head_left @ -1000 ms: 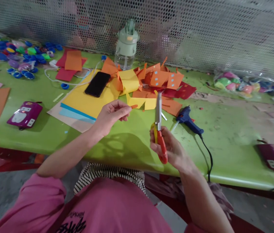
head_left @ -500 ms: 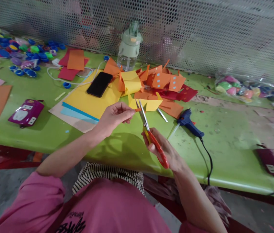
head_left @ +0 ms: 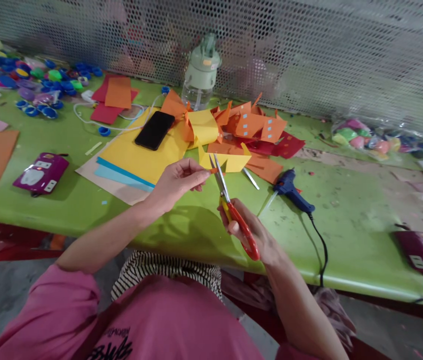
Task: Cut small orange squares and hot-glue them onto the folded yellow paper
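Between thumb and fingers, my left hand pinches a small orange paper strip. My right hand is wrapped round the scissors, which have red and yellow handles. Their blades are slightly apart and point away from me, with the strip lying between or against them. Just behind the blade tips stands a folded yellow paper piece. On the table beside it lies a thin metal tool, its far end hidden under paper.
A blue glue gun with a black cord lies at right. Folded orange paper pieces pile up behind, near a water bottle. A phone rests on yellow sheets. Purple power strips sit at both sides; colourful plastic bits lie far left.
My hands and the scissors hold almost the same position. A little more of the orange strip shows past the blades on the right.
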Action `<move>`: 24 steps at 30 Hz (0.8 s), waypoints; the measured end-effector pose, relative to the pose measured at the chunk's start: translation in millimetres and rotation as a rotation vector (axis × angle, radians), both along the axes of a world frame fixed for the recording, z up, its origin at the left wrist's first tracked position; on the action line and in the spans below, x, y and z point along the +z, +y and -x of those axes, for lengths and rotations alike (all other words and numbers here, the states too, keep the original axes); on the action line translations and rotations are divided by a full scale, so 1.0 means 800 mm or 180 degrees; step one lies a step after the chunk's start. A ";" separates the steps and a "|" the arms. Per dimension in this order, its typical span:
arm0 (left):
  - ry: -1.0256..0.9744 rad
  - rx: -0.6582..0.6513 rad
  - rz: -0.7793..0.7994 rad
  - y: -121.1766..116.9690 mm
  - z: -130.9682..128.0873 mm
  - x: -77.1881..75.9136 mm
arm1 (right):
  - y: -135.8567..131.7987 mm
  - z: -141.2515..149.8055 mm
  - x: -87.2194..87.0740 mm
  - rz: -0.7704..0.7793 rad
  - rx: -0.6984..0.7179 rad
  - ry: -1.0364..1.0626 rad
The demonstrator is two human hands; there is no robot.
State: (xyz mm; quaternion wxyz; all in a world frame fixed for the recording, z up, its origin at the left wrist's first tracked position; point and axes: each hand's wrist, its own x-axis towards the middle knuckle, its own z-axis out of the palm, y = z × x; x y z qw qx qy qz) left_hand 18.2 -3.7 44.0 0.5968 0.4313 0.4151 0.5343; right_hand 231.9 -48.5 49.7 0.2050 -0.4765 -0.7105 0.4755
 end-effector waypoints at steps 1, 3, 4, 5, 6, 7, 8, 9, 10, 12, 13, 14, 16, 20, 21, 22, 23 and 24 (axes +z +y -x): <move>0.0010 -0.0002 0.0000 0.000 0.000 0.000 | 0.000 0.000 0.000 -0.0007 0.0008 0.0016; -0.0009 -0.0022 -0.0027 0.000 0.000 0.000 | 0.000 0.000 -0.001 -0.0005 0.0016 0.0069; -0.0021 -0.0035 -0.0042 -0.001 0.000 0.000 | -0.001 0.000 -0.001 -0.0001 0.0020 0.0095; -0.0026 -0.0044 -0.0051 -0.001 0.000 -0.001 | -0.001 0.000 -0.002 0.0003 0.0021 0.0117; -0.0019 -0.0048 -0.0055 -0.001 0.000 -0.001 | -0.001 0.000 -0.003 0.0010 0.0021 0.0131; -0.0004 -0.0046 -0.0055 -0.001 0.000 -0.001 | -0.001 -0.001 -0.004 0.0023 0.0021 0.0132; 0.0014 -0.0042 -0.0049 -0.001 0.000 -0.001 | -0.001 -0.001 -0.005 0.0043 0.0022 0.0128; 0.0031 -0.0036 -0.0040 -0.001 0.000 -0.001 | -0.002 -0.002 -0.005 0.0068 0.0023 0.0122; 0.0041 -0.0032 -0.0030 -0.001 0.000 -0.001 | -0.002 -0.003 -0.005 0.0093 0.0018 0.0114; 0.0033 -0.0030 -0.0014 -0.001 0.000 0.000 | -0.002 -0.004 -0.005 0.0128 0.0030 0.0094; 0.0016 -0.0037 -0.0012 -0.001 0.000 0.000 | -0.002 -0.005 -0.005 0.0125 0.0039 0.0086; -0.0009 -0.0048 -0.0017 -0.001 0.000 0.000 | -0.002 -0.005 -0.004 0.0111 0.0045 0.0082; -0.0063 -0.0071 -0.0032 -0.001 0.000 0.001 | -0.003 -0.004 -0.003 0.0082 0.0040 0.0075; -0.0061 -0.0084 0.0001 -0.002 0.000 0.002 | -0.003 -0.003 -0.003 0.0085 -0.0020 0.0166; -0.0043 -0.0086 0.0019 -0.002 -0.001 0.003 | -0.003 -0.003 -0.004 0.0110 -0.0030 0.0210; -0.0028 -0.0086 0.0035 -0.002 -0.001 0.003 | -0.003 -0.003 -0.005 0.0149 -0.0043 0.0260; -0.0015 -0.0081 0.0049 -0.002 -0.001 0.003 | -0.002 -0.004 -0.006 0.0205 -0.0062 0.0303; -0.0005 -0.0072 0.0060 -0.002 -0.001 0.003 | -0.002 -0.005 -0.007 0.0240 -0.0095 0.0327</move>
